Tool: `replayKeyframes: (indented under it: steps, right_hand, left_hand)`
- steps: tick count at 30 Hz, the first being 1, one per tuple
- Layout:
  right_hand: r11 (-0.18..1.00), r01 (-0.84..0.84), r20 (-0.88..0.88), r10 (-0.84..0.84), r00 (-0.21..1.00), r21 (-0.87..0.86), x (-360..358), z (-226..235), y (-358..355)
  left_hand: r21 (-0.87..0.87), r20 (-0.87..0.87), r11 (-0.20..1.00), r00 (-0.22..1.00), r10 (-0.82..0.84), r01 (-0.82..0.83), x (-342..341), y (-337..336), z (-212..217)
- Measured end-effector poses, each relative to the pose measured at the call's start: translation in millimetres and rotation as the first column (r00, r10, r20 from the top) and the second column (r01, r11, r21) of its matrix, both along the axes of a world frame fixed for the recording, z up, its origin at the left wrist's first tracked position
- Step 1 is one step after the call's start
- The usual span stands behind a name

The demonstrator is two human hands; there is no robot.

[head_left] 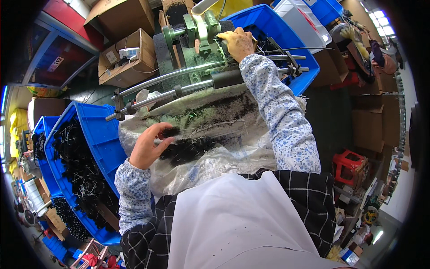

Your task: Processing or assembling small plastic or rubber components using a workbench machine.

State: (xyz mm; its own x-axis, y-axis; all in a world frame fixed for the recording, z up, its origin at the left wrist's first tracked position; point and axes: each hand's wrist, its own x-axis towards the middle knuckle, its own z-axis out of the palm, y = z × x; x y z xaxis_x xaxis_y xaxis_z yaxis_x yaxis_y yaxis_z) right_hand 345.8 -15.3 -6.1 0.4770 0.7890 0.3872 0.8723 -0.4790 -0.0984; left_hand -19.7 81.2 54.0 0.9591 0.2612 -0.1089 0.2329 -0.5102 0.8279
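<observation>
My left hand point(148, 145) is over a pale, dust-covered sheet point(215, 163), thumb and fingers closing on a small black bristle brush point(170, 132). Loose black bristle point(192, 150) lies on the sheet beside it. My right hand point(239, 43), with yellow coverings on its fingers, reaches to the green machine head point(204, 33). Its fingers are curled round something that the hand itself hides. A thin dark wire point(304, 48) sticks out to the right beyond this hand. Two metal rods point(165, 95) cross between me and the machine; a dark sleeve point(226, 79) sits on the nearer one.
On the left, a blue bin point(96, 134) holds many black wire-stemmed brushes point(80, 166). Another blue bin point(309, 74) is behind my right forearm. Cardboard boxes point(134, 65) stand at the back left. A red stool point(349, 166) is on the right.
</observation>
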Motion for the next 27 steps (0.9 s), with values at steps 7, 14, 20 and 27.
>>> replayKeyframes:
  steps: [7,14,20,27]
  right_hand:
    - [0.972,0.22,0.023,-0.219,0.975,-0.075,-7,14,-34]
    - [0.983,0.182,-0.1,-0.177,0.979,0.038,-22,0,-15]
    - [0.986,0.164,-0.074,-0.161,0.984,0.032,-60,5,18]
    - [0.984,0.175,-0.01,-0.174,0.985,0.026,-25,4,-16]
  left_hand:
    - [-0.026,0.032,1.0,0.999,0.008,-0.007,5,-3,7]
    - [-0.049,0.116,0.998,0.993,-0.024,0.03,18,-10,13]
    - [-0.09,0.108,0.995,0.994,-0.033,0.043,25,-18,18]
    - [-0.004,0.178,1.0,0.984,0.012,-0.011,23,-6,11]
